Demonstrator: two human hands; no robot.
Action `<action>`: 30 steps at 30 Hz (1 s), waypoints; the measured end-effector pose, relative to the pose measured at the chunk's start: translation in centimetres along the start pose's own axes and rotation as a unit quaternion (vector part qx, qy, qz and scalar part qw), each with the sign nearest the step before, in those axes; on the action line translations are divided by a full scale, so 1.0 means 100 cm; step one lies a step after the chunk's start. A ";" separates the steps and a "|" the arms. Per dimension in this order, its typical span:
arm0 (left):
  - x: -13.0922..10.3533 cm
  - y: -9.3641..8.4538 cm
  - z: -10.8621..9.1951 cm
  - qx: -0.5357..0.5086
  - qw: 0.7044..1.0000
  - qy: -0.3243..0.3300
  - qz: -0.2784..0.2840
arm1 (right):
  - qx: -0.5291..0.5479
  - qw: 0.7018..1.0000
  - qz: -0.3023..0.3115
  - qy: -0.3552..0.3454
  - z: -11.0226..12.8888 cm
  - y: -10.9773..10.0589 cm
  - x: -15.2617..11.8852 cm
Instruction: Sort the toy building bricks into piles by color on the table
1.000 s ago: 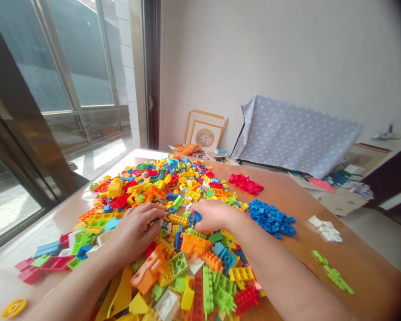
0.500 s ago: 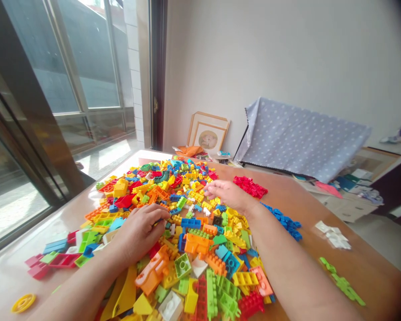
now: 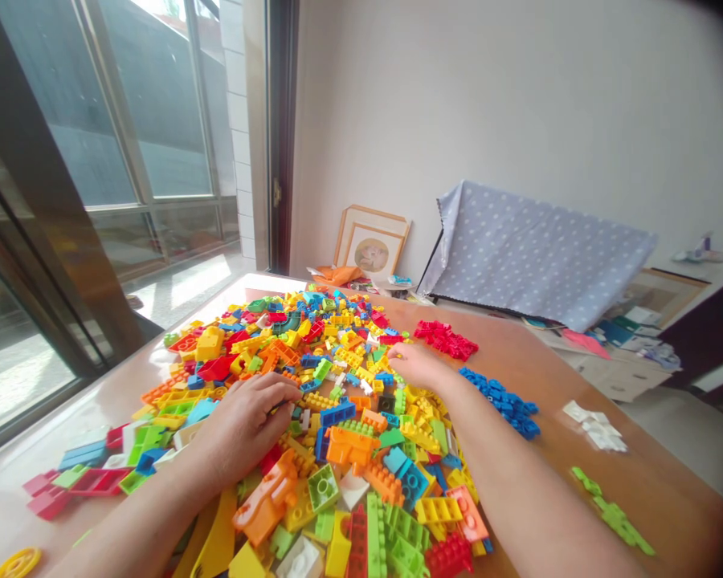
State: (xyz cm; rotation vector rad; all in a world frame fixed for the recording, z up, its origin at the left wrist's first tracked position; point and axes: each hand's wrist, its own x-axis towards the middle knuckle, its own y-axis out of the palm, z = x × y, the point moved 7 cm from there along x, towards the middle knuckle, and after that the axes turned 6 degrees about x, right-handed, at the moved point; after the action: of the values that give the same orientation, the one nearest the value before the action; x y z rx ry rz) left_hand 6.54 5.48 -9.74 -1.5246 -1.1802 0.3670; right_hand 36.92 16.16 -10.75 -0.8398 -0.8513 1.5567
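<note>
My left hand [image 3: 254,413] rests palm down over the near left part of a big heap of toy building bricks [image 3: 337,413]. Its fingers are loosely bent and a little apart, with no brick visible in them; the palm's underside is hidden. On the heap's right side my right hand [image 3: 418,365] has its fingers curled in. A small red brick [image 3: 391,339] shows at its fingertips and appears pinched, though the fingers partly hide the contact. Just beyond that hand lies a pile of red bricks [image 3: 446,339]. Beside the right forearm is a pile of blue bricks [image 3: 503,401].
Farther right on the brown table [image 3: 554,490] lie white bricks [image 3: 596,425] and a row of light green bricks [image 3: 614,514]. A yellow ring [image 3: 18,563] sits at the near left corner. Glass doors stand left; a dotted cloth [image 3: 536,249] hangs behind the table.
My right hand has drawn back slightly from the heap, and its outstretched fingers have curled; a red brick now shows by them. My left hand stays in place. The view has shifted slightly.
</note>
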 end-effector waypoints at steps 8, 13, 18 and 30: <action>0.000 0.001 0.000 -0.007 1.000 0.007 -0.004 | 0.133 0.972 0.151 -0.120 0.079 0.031 -0.036; 0.001 0.001 0.000 -0.001 1.000 0.006 -0.002 | 0.307 0.921 0.209 -0.115 0.106 0.024 -0.048; 0.002 0.001 0.002 0.000 1.000 0.005 -0.008 | 0.358 0.932 0.018 -0.051 0.065 -0.021 -0.021; 0.000 0.001 0.004 0.009 1.000 0.015 -0.018 | 0.107 0.987 -0.110 0.039 -0.033 -0.023 0.022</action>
State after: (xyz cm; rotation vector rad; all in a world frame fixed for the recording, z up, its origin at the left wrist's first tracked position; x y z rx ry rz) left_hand 6.29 5.77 -9.96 -1.4866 -1.1758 0.3291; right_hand 40.62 18.87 -10.52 -0.6255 -0.6828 1.3830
